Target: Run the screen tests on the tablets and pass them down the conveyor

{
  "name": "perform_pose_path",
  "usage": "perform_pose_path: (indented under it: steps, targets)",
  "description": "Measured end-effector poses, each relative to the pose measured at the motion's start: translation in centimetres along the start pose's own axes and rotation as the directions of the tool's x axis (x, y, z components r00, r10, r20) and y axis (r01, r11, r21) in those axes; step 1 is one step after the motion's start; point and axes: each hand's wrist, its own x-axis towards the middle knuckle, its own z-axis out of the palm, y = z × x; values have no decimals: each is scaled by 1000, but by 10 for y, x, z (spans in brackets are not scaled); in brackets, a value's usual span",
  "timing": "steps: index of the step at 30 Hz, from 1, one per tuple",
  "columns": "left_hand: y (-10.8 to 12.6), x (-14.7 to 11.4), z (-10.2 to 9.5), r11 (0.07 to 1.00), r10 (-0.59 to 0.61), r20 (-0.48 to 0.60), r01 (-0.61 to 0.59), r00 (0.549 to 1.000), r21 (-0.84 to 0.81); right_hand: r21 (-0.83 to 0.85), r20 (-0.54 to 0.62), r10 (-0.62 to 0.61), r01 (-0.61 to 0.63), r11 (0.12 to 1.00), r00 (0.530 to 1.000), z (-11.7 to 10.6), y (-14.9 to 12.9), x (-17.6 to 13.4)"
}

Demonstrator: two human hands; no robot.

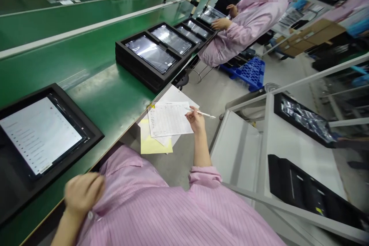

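Observation:
My right hand [197, 121] is closed around a white pen [208, 115], its fingers at the right edge of a printed form [170, 120] with a table of rows. More white paper [175, 94] and a yellow sheet [155, 146] lie beneath the form, at the edge of the green bench. My left hand [84, 193], slightly blurred, is curled into a loose fist by the bench's near edge, and nothing shows in it. Close to it, a tablet [40, 130] with a lit white screen of text lines rests in a black foam tray [95, 132].
Stacked black foam trays [135, 67] holding film-covered tablets [151, 54] run along the green bench [95, 84]. A person in a pink sleeve [245, 30] works beyond them. On the right stands a white-framed rack [263, 153] with black trays; a blue pallet [248, 73] lies on the floor.

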Motion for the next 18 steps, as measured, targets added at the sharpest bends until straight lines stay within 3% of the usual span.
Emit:
perform_pose_path:
  steps: [2, 3, 4, 6, 7, 8, 9, 12, 15, 18]
  targets:
    - [20, 48, 42, 983, -52, 192, 84, 980, -163, -65, 42, 8, -5, 998, 999, 13, 3, -7]
    - [27, 70, 63, 939, -142, 347, 238, 927, -250, -105, 64, 8, -1, 994, 998, 19, 4, -11]
    - [31, 88, 84, 836, -256, 501, 450, 827, -315, -149, 90, 7, 6, 989, 996, 24, 3, -16]
    - [34, 115, 123, 500, -413, 738, 810, 534, -307, -241, 150, 7, 30, 970, 989, 30, -1, -29]
    - [34, 124, 140, 384, -423, 795, 881, 434, -276, -283, 181, 8, 44, 958, 983, 31, -3, -36]
    - [34, 131, 155, 300, -419, 832, 921, 363, -250, -320, 208, 12, 57, 946, 978, 31, -6, -44]
    - [35, 137, 168, 259, -407, 852, 936, 330, -239, -348, 226, 14, 67, 935, 974, 31, -8, -53]
    - [41, 148, 195, 214, -391, 866, 946, 312, -244, -385, 212, 7, 77, 920, 977, 25, -10, -73]
    - [44, 157, 204, 236, -454, 824, 938, 338, -254, -371, 71, -13, 39, 928, 997, 21, -4, -80]
    - [44, 163, 198, 332, -550, 740, 914, 387, -232, -353, -80, -1, -28, 935, 997, 26, 5, -75]
